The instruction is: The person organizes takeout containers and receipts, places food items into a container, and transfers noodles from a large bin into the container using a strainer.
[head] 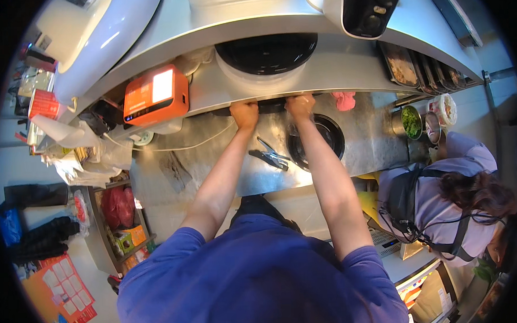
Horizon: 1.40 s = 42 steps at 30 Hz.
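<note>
Both arms stretch forward over a metal worktop (207, 163). My left hand (244, 114) and my right hand (299, 105) are at a dark object (271, 105) under the shelf edge; the fingers are partly hidden, so their grip cannot be made out. A round black pan or tray (335, 137) lies beneath my right forearm, which covers part of it. Between the forearms lies a metal hand tool with two handles (270, 154), perhaps a stapler or punch. A pink cloth (344, 101) is right of my right hand.
On the shelf (247, 91) above are a black bowl-shaped object (266, 54) and an orange device with a lit screen (156, 95). A cable (198, 145) crosses the worktop. At right are a metal container of chopped greens (411, 122) and a co-worker (439, 202).
</note>
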### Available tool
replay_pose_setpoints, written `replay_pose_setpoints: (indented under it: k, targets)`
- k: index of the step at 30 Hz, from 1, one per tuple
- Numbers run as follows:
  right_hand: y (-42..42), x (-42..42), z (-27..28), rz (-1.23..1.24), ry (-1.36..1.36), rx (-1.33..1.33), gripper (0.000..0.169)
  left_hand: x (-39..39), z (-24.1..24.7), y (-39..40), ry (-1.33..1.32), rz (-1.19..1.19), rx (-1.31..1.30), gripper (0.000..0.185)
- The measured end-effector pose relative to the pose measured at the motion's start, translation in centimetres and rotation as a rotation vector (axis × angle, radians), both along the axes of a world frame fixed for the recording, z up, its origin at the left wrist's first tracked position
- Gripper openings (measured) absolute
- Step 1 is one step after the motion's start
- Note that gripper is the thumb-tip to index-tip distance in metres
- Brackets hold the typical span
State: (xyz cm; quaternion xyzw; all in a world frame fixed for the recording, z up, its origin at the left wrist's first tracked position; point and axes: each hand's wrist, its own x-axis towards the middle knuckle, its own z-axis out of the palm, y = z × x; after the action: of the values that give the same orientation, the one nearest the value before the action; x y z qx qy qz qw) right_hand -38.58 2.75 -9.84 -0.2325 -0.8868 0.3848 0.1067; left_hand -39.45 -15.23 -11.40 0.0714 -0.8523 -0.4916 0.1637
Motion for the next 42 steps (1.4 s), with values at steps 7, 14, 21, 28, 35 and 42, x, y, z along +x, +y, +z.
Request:
replay_pose_setpoints:
  k: [7, 14, 21, 28, 35, 42]
  targets:
    - [0.0, 0.0, -0.3, -0.148, 0.040, 0.212, 0.019, 0.2, 4.3, 1.6, -0.419, 0.002, 0.442, 0.013]
    - [1.8, 1.4, 0.0, -0.221, 0.240, -0.635, 0.017, -0.5, 4.5, 2.2, -0.497, 0.067, 0.887, 0.009]
    - [-0.3, 5.4, 2.9, -0.203, 0.166, -1.104, 0.013, 0.2, 2.8, 1.8, -0.458, -0.009, 0.463, 0.014]
    - [-0.5, 6.2, 1.6, -0.225, 0.157, -1.081, 0.009, -0.9, 2.7, 2.2, -0.475, 0.048, 0.640, 0.018]
    - [-0.4, 7.4, 4.2, -0.204, 0.102, -0.955, 0.012, 0.1, 4.8, 0.3, -0.527, -0.247, 0.521, 0.019]
    - [1.2, 27.8, 2.8, -0.268, 0.287, -0.974, 0.007, 3.0, 4.4, 1.7, -0.572, -0.255, 1.089, 0.022]
